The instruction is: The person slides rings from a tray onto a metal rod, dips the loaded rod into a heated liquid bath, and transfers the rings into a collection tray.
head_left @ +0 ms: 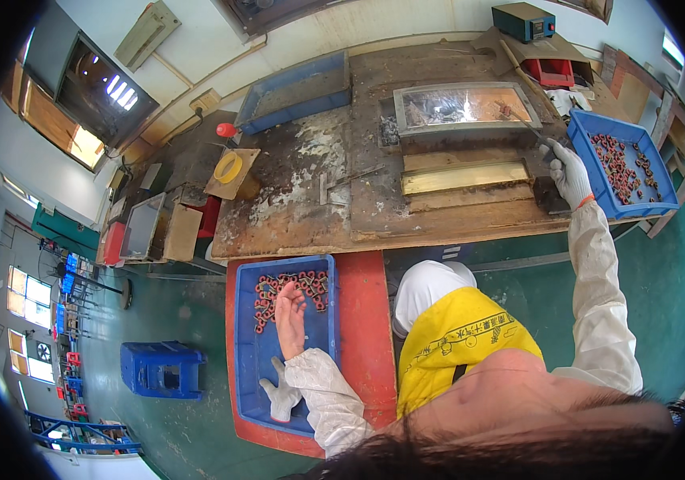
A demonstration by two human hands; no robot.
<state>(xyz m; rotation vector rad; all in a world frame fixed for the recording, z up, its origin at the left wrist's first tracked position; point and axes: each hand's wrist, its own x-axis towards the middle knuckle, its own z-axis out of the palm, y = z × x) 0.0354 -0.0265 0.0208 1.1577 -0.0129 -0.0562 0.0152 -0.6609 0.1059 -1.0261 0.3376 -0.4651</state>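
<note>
My bare left hand [290, 317] is over a blue tray [246, 376], beside small red ring-shaped parts [310, 282] with metallic bits. Its fingers are apart and slightly bent, and I see nothing held in them. A white glove [281, 394] lies in the tray's near end. My right hand [570, 174], in a white glove, is closed round a long thin metal tool [528, 122]. The tool's far end reaches over a metal-framed basin [406, 112] with a shiny surface. Something small and reddish [505, 107] is at the tip, too small to make out.
Right of my right hand, another blue tray [578, 132] holds many small red and dark parts. A bright yellowish rectangular trough [462, 178] lies before the basin. An empty-looking blue tray [298, 88], yellow tape roll [229, 167] and blue-green box [528, 24] stand on the workbench [370, 228].
</note>
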